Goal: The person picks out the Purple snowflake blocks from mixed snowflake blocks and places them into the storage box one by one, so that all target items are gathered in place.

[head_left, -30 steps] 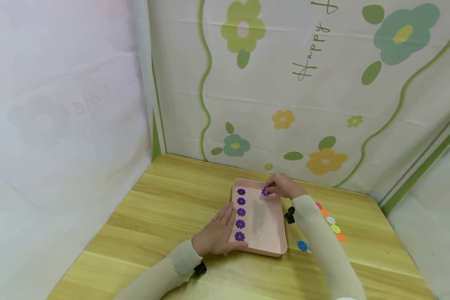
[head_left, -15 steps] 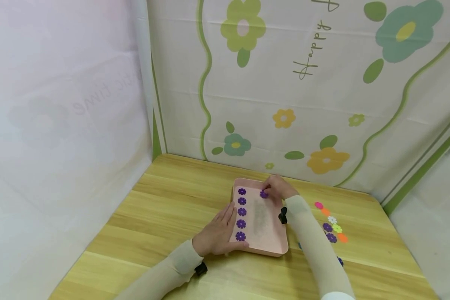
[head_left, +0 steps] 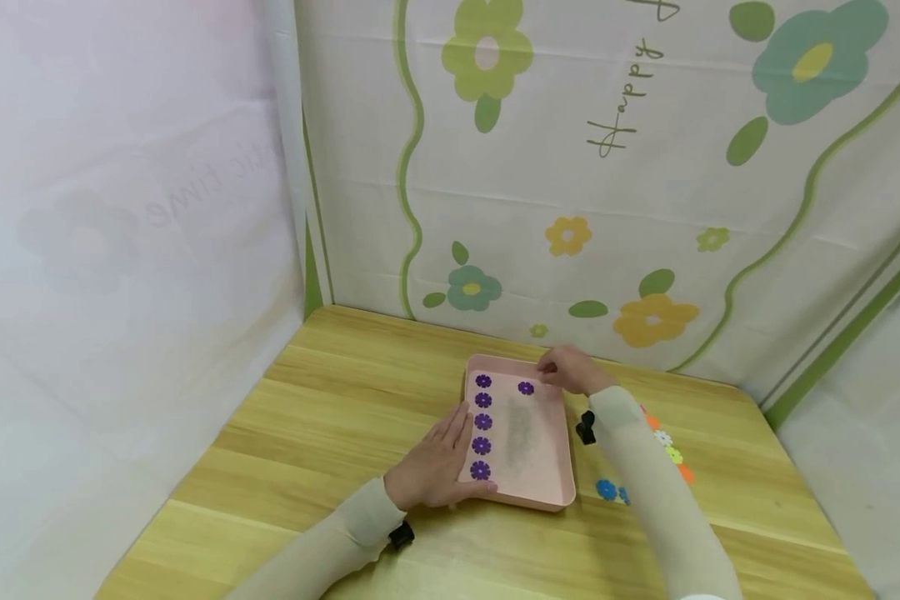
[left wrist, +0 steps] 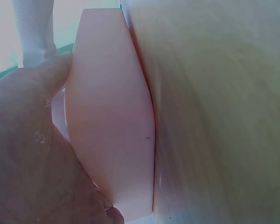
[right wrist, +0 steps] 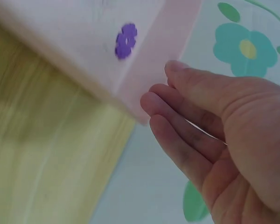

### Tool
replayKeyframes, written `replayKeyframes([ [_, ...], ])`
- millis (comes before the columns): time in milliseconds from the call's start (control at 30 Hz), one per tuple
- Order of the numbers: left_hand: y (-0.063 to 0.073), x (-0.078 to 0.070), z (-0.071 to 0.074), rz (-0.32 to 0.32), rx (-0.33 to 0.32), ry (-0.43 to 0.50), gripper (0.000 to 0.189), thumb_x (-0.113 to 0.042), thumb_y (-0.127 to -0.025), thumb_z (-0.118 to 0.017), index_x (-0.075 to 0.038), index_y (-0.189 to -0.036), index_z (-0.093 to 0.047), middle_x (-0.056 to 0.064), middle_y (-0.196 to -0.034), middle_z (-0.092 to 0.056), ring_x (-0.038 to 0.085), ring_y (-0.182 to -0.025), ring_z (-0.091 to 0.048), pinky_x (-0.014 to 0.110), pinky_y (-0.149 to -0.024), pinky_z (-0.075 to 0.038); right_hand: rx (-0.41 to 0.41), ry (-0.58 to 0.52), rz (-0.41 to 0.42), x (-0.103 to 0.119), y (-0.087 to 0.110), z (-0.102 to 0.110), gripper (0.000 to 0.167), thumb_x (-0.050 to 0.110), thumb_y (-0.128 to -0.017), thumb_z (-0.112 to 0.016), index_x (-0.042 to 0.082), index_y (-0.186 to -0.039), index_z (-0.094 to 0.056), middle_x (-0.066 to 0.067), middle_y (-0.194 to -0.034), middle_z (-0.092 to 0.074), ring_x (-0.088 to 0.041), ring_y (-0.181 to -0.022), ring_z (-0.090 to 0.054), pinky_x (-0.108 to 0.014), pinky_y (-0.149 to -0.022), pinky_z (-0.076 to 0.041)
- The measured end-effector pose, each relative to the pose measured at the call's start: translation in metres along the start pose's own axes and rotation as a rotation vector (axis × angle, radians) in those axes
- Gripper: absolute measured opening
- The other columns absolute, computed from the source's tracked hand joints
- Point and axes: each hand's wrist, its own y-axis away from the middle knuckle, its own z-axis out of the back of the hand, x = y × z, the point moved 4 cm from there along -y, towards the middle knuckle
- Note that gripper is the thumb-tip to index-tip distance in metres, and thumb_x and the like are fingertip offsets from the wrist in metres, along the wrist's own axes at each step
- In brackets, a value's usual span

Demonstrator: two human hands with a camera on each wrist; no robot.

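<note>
A pink tray (head_left: 542,458) lies on the table. Along its left side runs a column of several purple flower-shaped pieces (head_left: 482,422). One more purple flower piece (head_left: 526,388) lies alone near the far edge, to the right of the column's top; the right wrist view shows this flower piece (right wrist: 122,47) flat on the tray floor. My left hand (head_left: 430,471) rests at the tray's near left corner, fingers along the left rim and thumb across the near one. Over the far right corner is my right hand (head_left: 572,372), its fingers loosely bent and nothing between them.
Right of the tray, partly behind the right sleeve (head_left: 648,479), lie blue flower pieces (head_left: 606,489), a white one (head_left: 662,437), a yellow one (head_left: 673,454) and orange ones. A flower-printed cloth (head_left: 495,208) hangs behind the wooden table (head_left: 345,392).
My right hand has let go of the purple flower piece, which now lies in the tray, and has drawn back to the right. The left hand has stayed in place.
</note>
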Motion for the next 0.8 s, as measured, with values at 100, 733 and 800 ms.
replayKeyframes([
  [100,0.0,0.0,0.0,-0.002,-0.001,0.003,0.116,-0.08,-0.097,-0.047,0.004,-0.168,-0.009,0.023,-0.178,0.002,0.034,-0.167,-0.006,0.049,-0.134,-0.022,-0.009,0.012,0.025,-0.005,0.015,0.01,0.019,0.003,-0.098,-0.072,-0.005,-0.115,-0.077,-0.019,-0.106,-0.079,-0.029,-0.092,-0.075,-0.046,-0.085,-0.064],
  [733,0.003,0.0,0.004,0.0,-0.001,0.045,0.114,-0.077,-0.098,-0.049,0.005,-0.167,-0.01,0.023,-0.178,0.001,0.034,-0.167,-0.007,0.05,-0.134,-0.021,0.113,0.082,-0.051,-0.056,0.127,0.004,0.032,0.01,-0.094,-0.079,-0.005,-0.121,-0.073,-0.022,-0.113,-0.076,-0.033,-0.098,-0.074,-0.048,-0.086,-0.064],
  [800,0.003,-0.001,0.005,-0.001,0.002,0.044,0.113,-0.076,-0.098,-0.049,0.005,-0.167,-0.011,0.023,-0.178,0.001,0.034,-0.167,-0.007,0.05,-0.134,-0.021,0.12,0.067,-0.044,-0.06,0.136,-0.004,0.033,0.01,-0.093,-0.079,-0.006,-0.122,-0.072,-0.02,-0.111,-0.076,-0.029,-0.095,-0.072,-0.045,-0.083,-0.064],
])
